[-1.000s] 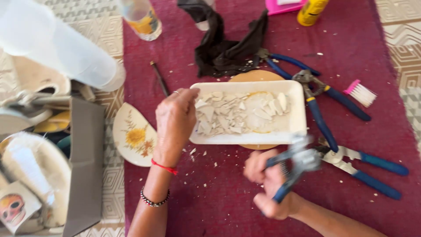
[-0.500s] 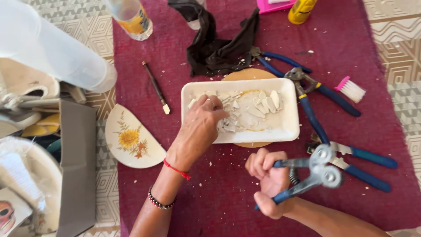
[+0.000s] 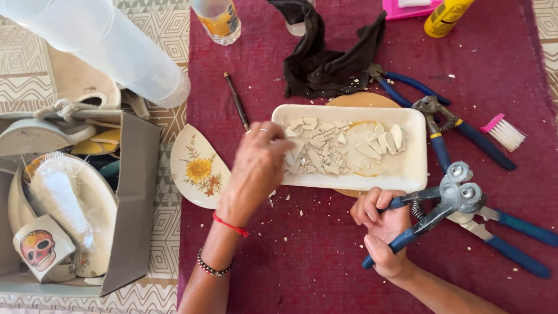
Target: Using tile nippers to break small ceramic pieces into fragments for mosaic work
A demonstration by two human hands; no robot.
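Left hand (image 3: 256, 168) now withdrawn from tray (image 3: 414, 168) centre to its left edge, fingers curled over shards (image 3: 317, 148); pinch not discernible. Right hand (image 3: 383, 232), lower centre, clenched on wheeled nippers (image 3: 450, 195), swung level, jaws empty.

The worktop is covered by a maroon cloth (image 3: 325, 244) dusted with small white chips. Lying on the cloth: a white tray (image 3: 414, 168) of ceramic shards over a round tan board (image 3: 361, 100), a flowered plate fragment (image 3: 197, 168), a pencil (image 3: 237, 101), a black rag (image 3: 325, 58), blue-handled pliers (image 3: 465, 131), a pink brush (image 3: 504, 131) and a yellow bottle (image 3: 446, 14). A cardboard box (image 3: 136, 192) stands at the cloth's left edge.
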